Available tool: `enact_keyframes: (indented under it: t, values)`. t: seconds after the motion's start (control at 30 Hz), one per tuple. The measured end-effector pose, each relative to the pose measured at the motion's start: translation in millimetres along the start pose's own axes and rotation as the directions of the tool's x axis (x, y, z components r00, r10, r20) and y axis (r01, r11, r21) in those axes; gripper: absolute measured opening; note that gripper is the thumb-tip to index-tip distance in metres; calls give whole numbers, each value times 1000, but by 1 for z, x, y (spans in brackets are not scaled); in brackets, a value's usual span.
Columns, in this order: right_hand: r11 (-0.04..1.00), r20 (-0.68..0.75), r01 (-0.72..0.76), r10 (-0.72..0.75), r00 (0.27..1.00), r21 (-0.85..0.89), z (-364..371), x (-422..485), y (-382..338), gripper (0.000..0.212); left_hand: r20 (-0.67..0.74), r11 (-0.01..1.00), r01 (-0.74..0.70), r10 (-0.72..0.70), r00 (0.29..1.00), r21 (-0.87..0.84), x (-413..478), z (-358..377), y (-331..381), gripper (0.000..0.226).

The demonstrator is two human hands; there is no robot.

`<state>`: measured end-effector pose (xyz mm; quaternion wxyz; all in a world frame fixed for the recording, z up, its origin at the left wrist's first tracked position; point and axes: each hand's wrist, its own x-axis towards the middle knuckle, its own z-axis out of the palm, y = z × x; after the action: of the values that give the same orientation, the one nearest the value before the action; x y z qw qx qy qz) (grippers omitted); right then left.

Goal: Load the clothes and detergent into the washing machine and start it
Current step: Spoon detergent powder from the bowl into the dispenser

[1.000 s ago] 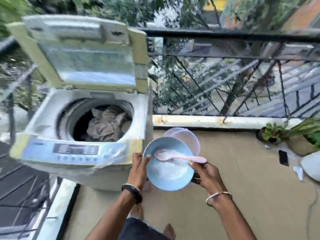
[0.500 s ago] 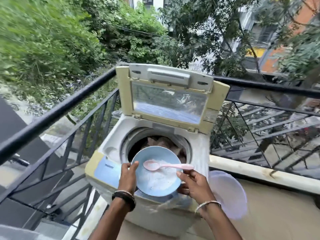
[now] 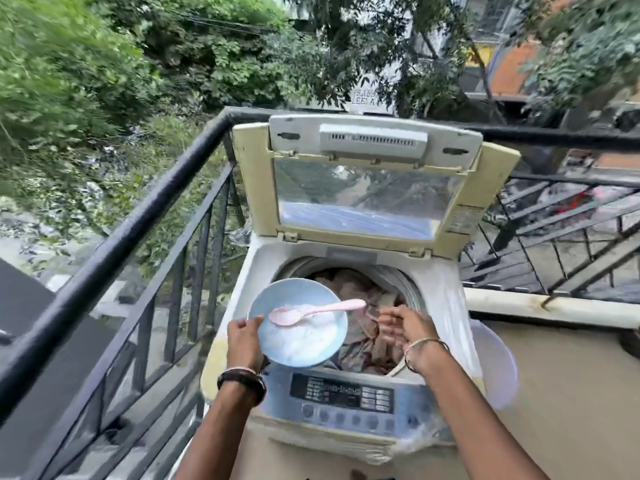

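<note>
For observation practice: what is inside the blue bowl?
White detergent powder and a pink spoon, its handle past the rim. Powder hides the floor of the blue bowl.

Home balcony: railing [image 3: 138, 223], washer [image 3: 346, 403], trees [image 3: 173, 64].

The tan balcony floor [image 3: 571, 410] carries a top-loading washing machine [image 3: 343, 398], which stands in the corner by the black railing [image 3: 138, 216], its foot wrapped in crumpled clear plastic. Just right of the washing machine, a pale see-through basin [image 3: 498, 368] sits on the floor. Behind the basin a low whitish kerb [image 3: 554, 308] edges the floor. Well right of the washing machine, a dark object [image 3: 632, 344] is cut off by the frame.
</note>
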<state>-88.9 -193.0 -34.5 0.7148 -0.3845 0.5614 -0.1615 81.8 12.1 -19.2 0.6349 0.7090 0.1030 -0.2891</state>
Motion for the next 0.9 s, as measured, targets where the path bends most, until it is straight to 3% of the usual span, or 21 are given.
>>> enact_keyframes:
  t: [0.1, 0.27, 0.4, 0.53, 0.9]
  values:
    - [995, -38, -84, 86, 996, 61, 14, 28, -8, 27, 2, 1000, -4, 4, 1000, -14, 20, 3, 3, 16]
    - [960, 21, -196, 196, 980, 200, 37, 89, -24, 20, -21, 998, 29, -30, 999, -51, 35, 4, 2, 14]
    - [924, 43, -215, 212, 976, 316, 61, 127, -31, 18, -22, 995, 41, -44, 999, -93, 43, 2, 6, 14]
    - [870, 94, -265, 249, 964, 417, 76, 157, -32, 29, -29, 991, 35, -39, 999, -127, 48, 10, 12, 8]
    - [767, 187, -294, 227, 956, 571, 96, 188, -24, 13, -77, 993, -14, 4, 997, -121, 56, 29, 22, 16]
